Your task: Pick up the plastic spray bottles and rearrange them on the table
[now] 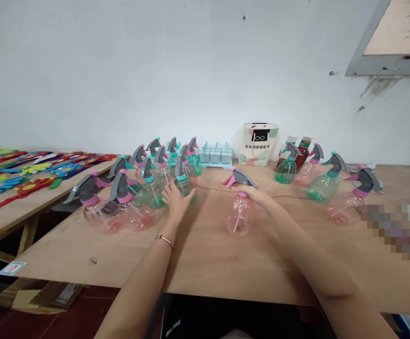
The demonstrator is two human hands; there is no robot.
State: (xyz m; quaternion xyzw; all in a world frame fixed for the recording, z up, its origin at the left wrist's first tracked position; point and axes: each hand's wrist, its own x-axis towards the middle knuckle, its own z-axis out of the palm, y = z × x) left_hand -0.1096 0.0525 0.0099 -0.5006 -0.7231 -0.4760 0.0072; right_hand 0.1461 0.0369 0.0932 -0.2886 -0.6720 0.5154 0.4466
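Note:
A clear pink spray bottle (238, 221) with a grey and pink trigger head stands upright in front of me. My right hand (253, 193) is closed around its neck, just under the head; most of the fingers are hidden behind it. My left hand (177, 200) has its thumb and fingers spread in front of a green spray bottle (180, 170) with a grey head. Whether it touches that bottle I cannot tell. Around it stand more green and pink bottles, among them a green one (153, 190) and a pink one (134, 212).
At the right stand more spray bottles, including a green one (323, 186) and a pink one (344, 207). Near the wall are a light-blue mould set (216, 155), a printed paper bag (259, 146) and red bottles (304, 153). Colourful toys (31, 186) cover the left table.

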